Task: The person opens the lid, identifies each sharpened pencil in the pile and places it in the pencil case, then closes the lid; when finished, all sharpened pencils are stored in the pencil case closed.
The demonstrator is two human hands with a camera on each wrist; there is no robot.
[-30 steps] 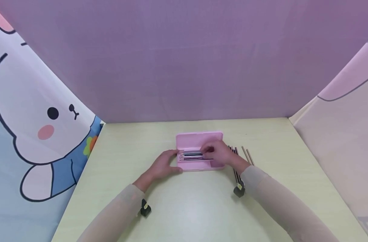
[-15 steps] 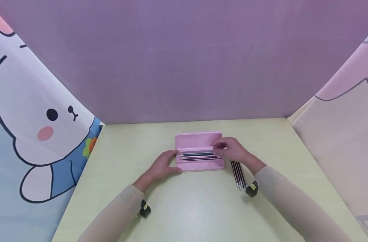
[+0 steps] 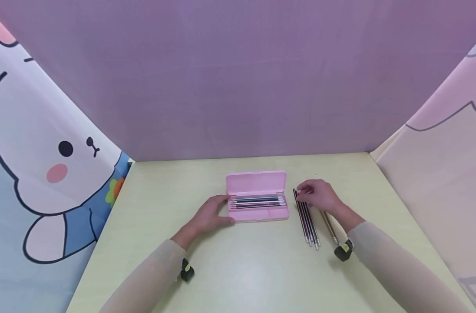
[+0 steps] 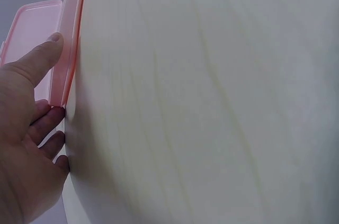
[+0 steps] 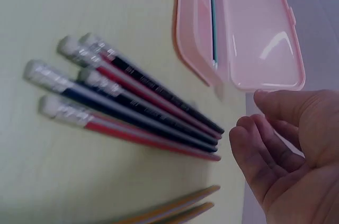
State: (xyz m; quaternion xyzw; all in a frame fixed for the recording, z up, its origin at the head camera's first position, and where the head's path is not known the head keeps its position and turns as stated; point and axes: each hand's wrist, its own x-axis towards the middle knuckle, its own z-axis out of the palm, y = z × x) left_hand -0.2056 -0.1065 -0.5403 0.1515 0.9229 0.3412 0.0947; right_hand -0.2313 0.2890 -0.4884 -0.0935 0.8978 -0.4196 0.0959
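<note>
A pink pencil case [image 3: 257, 182] lies with its lid raised in the middle of the table, several pencils [image 3: 257, 200] side by side in it. My left hand [image 3: 210, 213] holds its left end. In the left wrist view the thumb [image 4: 45, 57] presses the front wall, while the fingers lie at the corner. To the right of the case rests a bunch of dark and red pencils [image 5: 153, 102] with white erasers toward me. Over their far ends hovers my right hand [image 3: 318, 193], fingers loosely bent, nothing between thumb and fingertips in the right wrist view.
Right of the bunch lie two wood-coloured pencils [image 3: 329, 226], partly under the right hand and wrist. A purple panel [image 3: 246, 87] stands behind the pale table [image 3: 238, 269], with printed cloth walls on both sides.
My right hand has moved right from over the pencil case to above the loose pencils, leaving the row in the case uncovered. The left hand has stayed at the case's end.
</note>
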